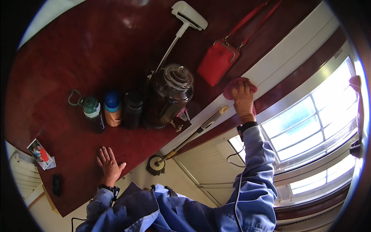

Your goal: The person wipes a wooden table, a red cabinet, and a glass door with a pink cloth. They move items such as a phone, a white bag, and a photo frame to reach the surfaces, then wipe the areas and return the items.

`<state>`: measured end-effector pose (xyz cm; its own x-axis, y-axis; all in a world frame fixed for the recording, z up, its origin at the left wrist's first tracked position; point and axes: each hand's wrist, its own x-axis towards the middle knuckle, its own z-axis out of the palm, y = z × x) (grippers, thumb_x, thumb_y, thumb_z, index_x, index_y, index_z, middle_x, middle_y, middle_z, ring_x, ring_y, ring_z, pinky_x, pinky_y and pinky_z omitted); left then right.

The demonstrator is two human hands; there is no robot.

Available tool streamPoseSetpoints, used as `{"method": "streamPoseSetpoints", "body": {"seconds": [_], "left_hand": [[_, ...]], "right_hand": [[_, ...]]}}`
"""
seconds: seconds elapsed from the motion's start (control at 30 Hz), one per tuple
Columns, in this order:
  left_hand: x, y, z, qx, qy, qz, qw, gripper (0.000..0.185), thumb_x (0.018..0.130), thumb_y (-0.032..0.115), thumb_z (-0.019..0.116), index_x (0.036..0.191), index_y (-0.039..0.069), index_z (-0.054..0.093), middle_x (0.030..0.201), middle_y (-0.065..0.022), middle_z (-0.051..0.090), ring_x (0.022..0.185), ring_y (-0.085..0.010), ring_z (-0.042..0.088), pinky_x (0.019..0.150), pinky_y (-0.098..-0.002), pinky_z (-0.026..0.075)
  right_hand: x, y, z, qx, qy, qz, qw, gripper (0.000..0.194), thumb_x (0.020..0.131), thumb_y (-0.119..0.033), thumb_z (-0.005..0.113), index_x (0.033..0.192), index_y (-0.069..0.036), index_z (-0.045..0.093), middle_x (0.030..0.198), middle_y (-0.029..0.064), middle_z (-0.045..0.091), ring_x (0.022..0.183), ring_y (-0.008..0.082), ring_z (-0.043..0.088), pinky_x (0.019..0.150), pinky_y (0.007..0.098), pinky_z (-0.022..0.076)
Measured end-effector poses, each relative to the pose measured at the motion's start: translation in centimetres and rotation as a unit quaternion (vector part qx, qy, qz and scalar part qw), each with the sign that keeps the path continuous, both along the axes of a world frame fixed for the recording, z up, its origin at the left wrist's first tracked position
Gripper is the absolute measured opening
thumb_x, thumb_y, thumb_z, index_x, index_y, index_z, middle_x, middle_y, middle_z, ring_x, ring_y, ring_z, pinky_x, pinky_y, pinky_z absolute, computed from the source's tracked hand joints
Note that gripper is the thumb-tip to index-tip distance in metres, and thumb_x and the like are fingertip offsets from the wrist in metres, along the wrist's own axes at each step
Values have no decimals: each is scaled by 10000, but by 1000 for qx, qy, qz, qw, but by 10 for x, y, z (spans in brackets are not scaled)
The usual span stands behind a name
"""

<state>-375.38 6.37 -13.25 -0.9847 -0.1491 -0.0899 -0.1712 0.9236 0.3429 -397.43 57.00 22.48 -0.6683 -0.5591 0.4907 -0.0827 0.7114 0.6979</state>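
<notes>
My left hand (pixel 110 167) rests palm down on the dark red tabletop (pixel 133 145), fingers spread, holding nothing. My right hand (pixel 243 94) presses a pink cloth (pixel 233 87) against the white and dark red trim beside the window, its arm stretched out. Close to that hand lie a red clasp purse (pixel 218 62) with a strap and the yellow-tipped end of a brush handle (pixel 213 120). Between my hands stands a large glass jar (pixel 171 97) with a lid and a small tap, holding dark contents.
Beside the jar stand a black bottle (pixel 133 111), a blue-capped bottle (pixel 112 108) and a green-lidded bottle (pixel 92 110). A white squeegee-like tool (pixel 189 17) leans behind them. Photos (pixel 40 153) and a black object (pixel 56 185) lie at left. A round brush (pixel 156 165) touches the floor; a barred window (pixel 310 116) is right.
</notes>
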Motion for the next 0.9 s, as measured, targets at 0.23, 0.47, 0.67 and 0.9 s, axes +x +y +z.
{"method": "streamPoseSetpoints", "body": {"seconds": [0.23, 0.47, 0.67, 0.9], "left_hand": [[2, 0, 0, -15, 13, -4, 1000, 1158, 798, 520, 776, 1597, -12, 129, 1664, -277, 95, 1542, -441, 101, 1175, -673, 162], [1, 0, 9, 33, 7, 5, 999, 1171, 786, 444, 811, 1602, -3, 99, 1674, -268, 44, 1552, -436, 45, 1191, -661, 117], [3, 2, 9, 25, 15, 19, 999, 1160, 772, 452, 811, 1596, -8, 137, 1674, -257, 80, 1551, -416, 84, 1205, -636, 117], [3, 13, 4, -5, 37, 50, 998, 1101, 794, 479, 760, 1598, 4, 177, 1678, -236, 105, 1554, -385, 113, 1226, -594, 117]], "right_hand": [[-9, 17, 232, -29, 314, -15, 949, 507, 792, 4, 593, 1281, -133, 594, 1296, 215, 565, 1169, 408, 561, 892, 518, 510], [-5, -3, 174, -10, 232, 42, 972, 555, 745, 34, 652, 1280, -88, 571, 1300, 272, 555, 1171, 490, 546, 962, 564, 484], [14, 3, 138, 68, 54, 57, 995, 539, 747, -26, 643, 1278, -98, 582, 1377, 203, 516, 1319, 406, 477, 1014, 583, 416], [-22, 28, 377, 11, 334, -8, 943, 625, 802, 7, 650, 1383, -198, 543, 1285, 216, 577, 1173, 421, 588, 903, 528, 547]]}}
